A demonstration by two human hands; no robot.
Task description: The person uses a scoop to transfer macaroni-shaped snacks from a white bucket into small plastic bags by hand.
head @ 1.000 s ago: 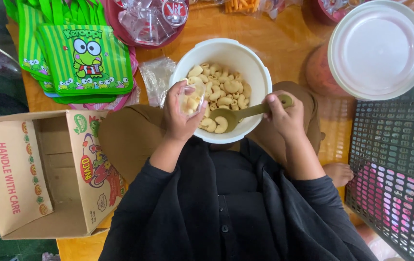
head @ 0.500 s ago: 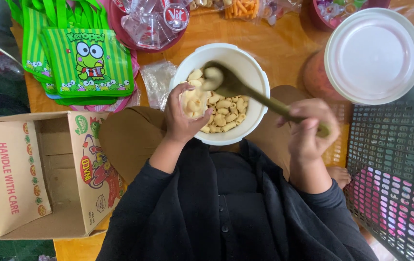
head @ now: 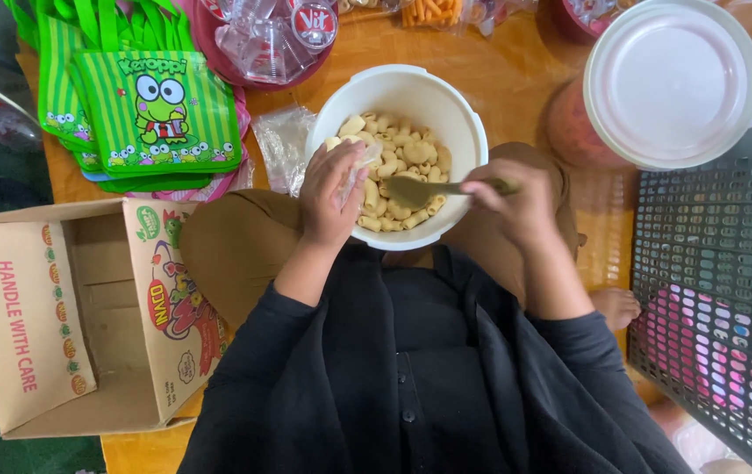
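Observation:
A white bowl (head: 446,92) of pale shell-shaped crackers (head: 402,149) rests on my lap. My left hand (head: 328,193) holds a small clear plastic bag (head: 360,162) at the bowl's near left rim, its mouth over the crackers. My right hand (head: 516,202) grips the handle of a brownish spoon (head: 420,189), whose scoop lies on the crackers near the bag.
An open cardboard box (head: 69,307) lies at my left. Green striped frog bags (head: 152,118) and a red tub of clear cups (head: 266,39) sit ahead left. A loose clear bag (head: 281,145) lies beside the bowl. A white lid (head: 670,79) and dark plastic crate (head: 714,281) stand right.
My right hand drew back to the right with the spoon reaching deep into the bowl, then returned, bringing the scoop beside the bag. My left hand stayed at the rim.

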